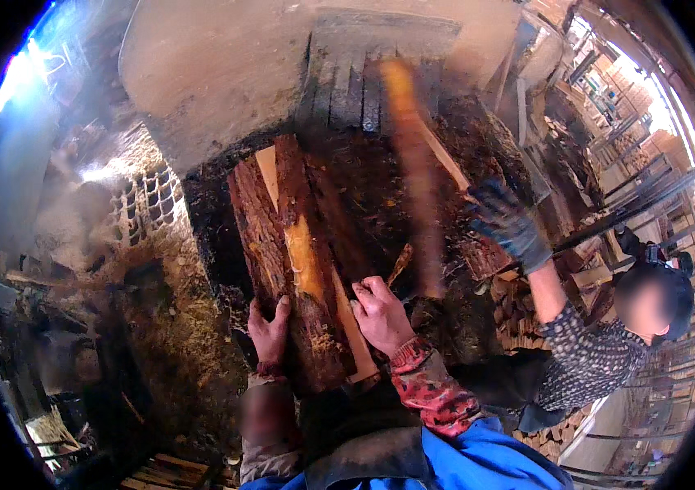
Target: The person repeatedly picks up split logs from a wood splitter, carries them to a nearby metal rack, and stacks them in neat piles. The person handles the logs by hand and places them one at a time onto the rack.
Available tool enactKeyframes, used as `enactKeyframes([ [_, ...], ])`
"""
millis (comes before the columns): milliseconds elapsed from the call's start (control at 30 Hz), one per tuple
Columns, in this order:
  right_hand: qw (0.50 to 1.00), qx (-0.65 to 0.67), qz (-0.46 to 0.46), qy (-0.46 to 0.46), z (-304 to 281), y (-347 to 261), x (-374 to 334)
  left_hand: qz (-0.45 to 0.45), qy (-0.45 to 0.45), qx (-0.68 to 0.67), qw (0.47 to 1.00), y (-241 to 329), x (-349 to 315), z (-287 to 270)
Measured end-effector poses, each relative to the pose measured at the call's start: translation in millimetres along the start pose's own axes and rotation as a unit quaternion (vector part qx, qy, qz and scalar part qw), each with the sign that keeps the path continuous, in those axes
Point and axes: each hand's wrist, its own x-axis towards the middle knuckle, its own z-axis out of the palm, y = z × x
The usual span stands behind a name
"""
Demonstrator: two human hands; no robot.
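Several rough wooden slabs with dark bark lie lengthwise in front of me; the nearest, a bark-covered slab [305,261], has a bare orange-yellow patch. My left hand [268,331] grips the near left edge of the slabs, its thumb on top. My right hand [382,317] is closed beside a pale-edged slab [351,331] on the right; what its curled fingers hold, if anything, is hidden. Farther right, a motion-blurred long piece of wood [417,180] stretches across the dark work surface. A co-worker's gloved hand [511,224] reaches toward a narrow pale strip beside it.
A large pale panel [216,65] stands at the far side, with dark hanging strips [347,90] beside it. Sawdust and metal mesh [147,204] lie left. A co-worker [601,343] is close on my right, near stacked split wood [519,314]. Metal rails run behind.
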Motion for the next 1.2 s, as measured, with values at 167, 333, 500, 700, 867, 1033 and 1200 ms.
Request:
enactKeyframes([
  [167,0.995,0.075,0.006,-0.058,-15,-5,-3,-0.002,0.016,0.056,0.998,16,-2,2],
  [333,0.998,-0.011,0.045,0.05,-17,43,18,0.01,0.003,0.033,0.999,18,-1,1],
  [500,0.958,-0.248,0.145,0.014,9,116,15,0.013,0.008,0.064,0.998,10,0,2],
  [700,0.973,-0.164,0.153,-0.049,-11,105,-16,-0.002,0.04,0.104,0.994,32,-5,4],
  [867,0.977,-0.057,0.183,-0.088,-28,99,-20,0.016,0.039,0.082,0.996,18,-2,4],
  [1033,0.945,0.268,0.188,0.009,-36,82,-26,0.019,0.036,0.107,0.993,30,-4,2],
  [1200,0.967,0.219,0.133,0.001,-61,17,-7,-0.002,0.032,0.092,0.995,29,-5,3],
])
